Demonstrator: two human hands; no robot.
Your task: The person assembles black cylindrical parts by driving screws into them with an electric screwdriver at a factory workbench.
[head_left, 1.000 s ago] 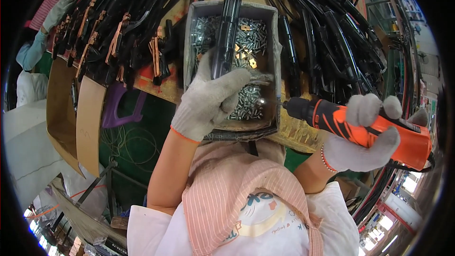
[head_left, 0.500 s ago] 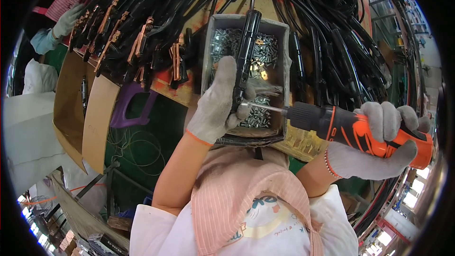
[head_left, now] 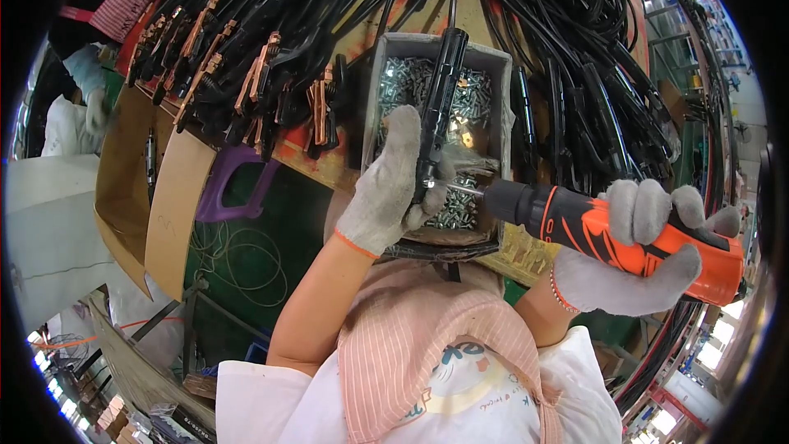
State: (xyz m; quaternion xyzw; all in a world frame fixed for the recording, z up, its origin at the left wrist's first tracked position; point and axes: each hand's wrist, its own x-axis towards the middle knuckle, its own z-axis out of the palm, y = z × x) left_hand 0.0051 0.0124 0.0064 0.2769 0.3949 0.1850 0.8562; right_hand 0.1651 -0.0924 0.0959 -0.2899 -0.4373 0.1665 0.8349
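My left hand (head_left: 380,197), in a grey glove, grips a glossy black tubular handle (head_left: 445,82) with a cable running from its far end. The handle stands tilted over a box of screws (head_left: 503,127), its near end between my thumb and fingers. In my gloved right hand (head_left: 629,279) is an orange and black cordless screwdriver (head_left: 575,226), lying sideways and pointing left. Its thin bit (head_left: 462,188) meets the side of the handle's near end, where a small bright metal spot shows. My right fingers wrap over the tool's body; its trigger is hidden.
Copper-jawed clamps (head_left: 255,74) on black cables lie at the table's left. More black handles and cables (head_left: 596,107) fill the right. A purple stool (head_left: 234,189) and an open cardboard box (head_left: 173,218) stand at left. A co-worker's gloved hand (head_left: 95,111) hangs beyond.
The screwdriver has come left, closer to the handle, and less of its bit shows. The view has shifted slightly. At the far left, the co-worker's hand has dropped away from the clamps.
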